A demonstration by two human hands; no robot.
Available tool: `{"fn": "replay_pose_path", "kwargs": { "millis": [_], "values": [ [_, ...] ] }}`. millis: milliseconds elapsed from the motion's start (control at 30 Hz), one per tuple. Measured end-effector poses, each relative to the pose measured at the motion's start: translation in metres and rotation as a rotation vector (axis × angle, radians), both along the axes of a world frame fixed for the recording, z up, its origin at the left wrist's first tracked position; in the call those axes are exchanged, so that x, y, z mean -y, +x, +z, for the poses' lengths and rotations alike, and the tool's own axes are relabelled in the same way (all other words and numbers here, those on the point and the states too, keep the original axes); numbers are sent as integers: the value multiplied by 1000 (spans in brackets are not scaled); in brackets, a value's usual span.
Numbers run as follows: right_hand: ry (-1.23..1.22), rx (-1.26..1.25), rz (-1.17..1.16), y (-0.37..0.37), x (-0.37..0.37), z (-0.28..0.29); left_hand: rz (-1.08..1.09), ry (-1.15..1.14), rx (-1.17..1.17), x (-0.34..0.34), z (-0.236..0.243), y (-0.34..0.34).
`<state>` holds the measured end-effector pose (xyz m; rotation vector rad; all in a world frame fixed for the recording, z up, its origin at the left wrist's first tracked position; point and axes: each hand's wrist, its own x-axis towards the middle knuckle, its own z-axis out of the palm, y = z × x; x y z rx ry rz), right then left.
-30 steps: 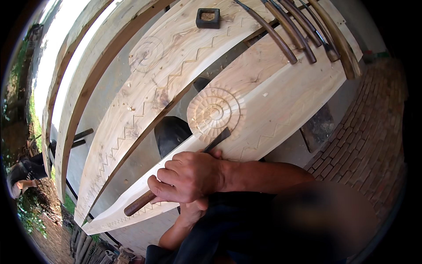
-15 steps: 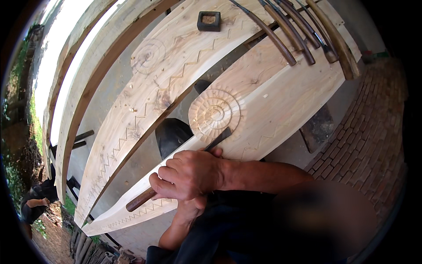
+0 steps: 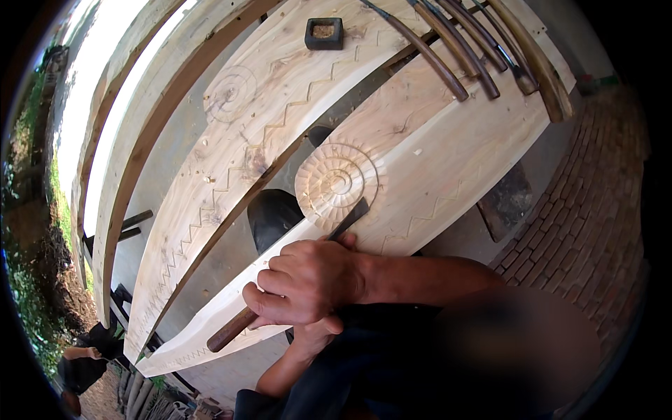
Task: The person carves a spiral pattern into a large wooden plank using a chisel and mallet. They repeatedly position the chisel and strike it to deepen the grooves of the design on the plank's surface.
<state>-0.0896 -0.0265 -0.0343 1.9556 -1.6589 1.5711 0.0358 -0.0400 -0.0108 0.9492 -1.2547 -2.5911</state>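
Observation:
My right hand (image 3: pixel 308 276) is closed round a chisel, its wooden handle (image 3: pixel 224 334) reaching down-left and its dark flat blade (image 3: pixel 353 213) on the edge of a carved spiral rosette (image 3: pixel 339 182). The rosette is on the rounded part of a pale wooden plank (image 3: pixel 455 161) with incised zigzags. My left hand (image 3: pixel 311 339) is beneath my right hand, mostly hidden; its thumb shows, but its other fingers do not.
A similar plank (image 3: pixel 196 182) lies alongside, bearing a square black box (image 3: pixel 323 33). Several carving tools (image 3: pixel 430 49) lie at upper right. Curved timbers (image 3: pixel 140 119) stand at left. A person in dark clothes (image 3: pixel 87 371) is at lower left. A brick floor (image 3: pixel 574 196) lies right.
My hands and the chisel have shifted very slightly right, the blade still at the rosette. The person at lower left has moved downward and to the right in the view.

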Motion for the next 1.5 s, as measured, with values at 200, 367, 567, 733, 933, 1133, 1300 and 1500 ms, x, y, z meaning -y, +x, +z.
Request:
{"fn": "replay_pose_path", "kwargs": {
  "millis": [200, 367, 567, 733, 933, 1133, 1300, 1500],
  "values": [
    [53, -53, 1, -7, -2, 0, 9, 45, 2, 0, -3, -8],
    [37, 12, -15, -10, 1, -3, 6, 77, -45, 1, -15, -7],
    [35, 50, 51, -3, -4, 3, -1, -130, -122, -7, -12, -3],
    [37, 59, 65, -4, -4, 5, 9, -116, -82, -9, -9, -3],
    [60, 15, 50, -5, -2, 1, -30, -214, -95, -7, -11, -8],
    [60, 0, 27, -7, -1, -1, 2, -52, -77, -1, -14, -7],
    [53, -26, 7, -13, -2, -3, 58, 31, 1, -5, -7, -8],
    [35, 70, 63, -10, -7, 2, -5, -94, -132, -7, -19, -8]
  ]
}}
